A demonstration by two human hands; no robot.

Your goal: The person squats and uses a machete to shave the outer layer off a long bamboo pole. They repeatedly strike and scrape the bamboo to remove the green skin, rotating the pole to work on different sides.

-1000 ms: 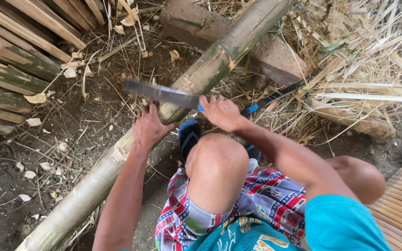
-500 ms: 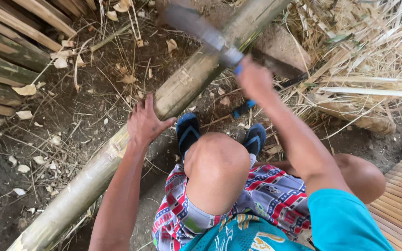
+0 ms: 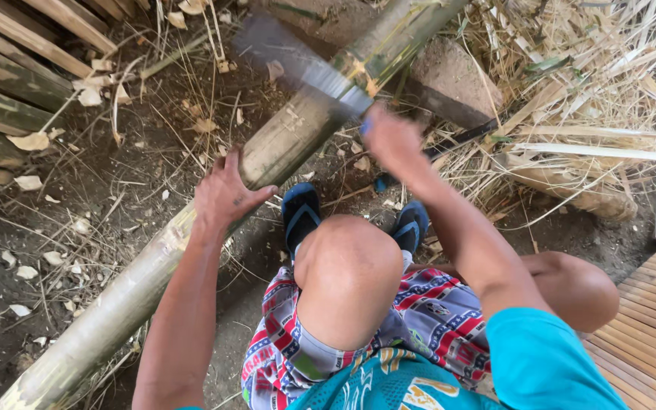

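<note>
Person seated/crouched over a long green bamboo pole (image 3: pixel 267 159) lying diagonal on the dirt ground (image 3: pixel 100 228), top end propped on a stone block (image 3: pixel 449 80), lower end running out of frame bottom left. Left hand (image 3: pixel 225 193) lies w/ fingers spread, palm pressed on the pole's upper side, pinning it. Right hand (image 3: pixel 392 140) is wrapped around the handle of a machete (image 3: pixel 298 64); the blade is motion-blurred above the pole, just uphill of the left hand. To do this chop well, imo: keep the pinning hand well apart from the strike spot, keep the pole wedged vs the foot in the dark sandal (image 3: pixel 301 216) so it can't roll, bring the blade in at a slant near the node, not square on. Risk is a glancing blade sliding down the round skin toward the left hand or knee. Hard to tell: blade edge and whether it's touching the pole (blur), handle hidden in the fist, any cut mark under the blade. Split bamboo slats (image 3: pixel 9 99) top left are cut off by the frame; a heap of dry shavings (image 3: pixel 571 114) right buries smaller pieces.
</note>
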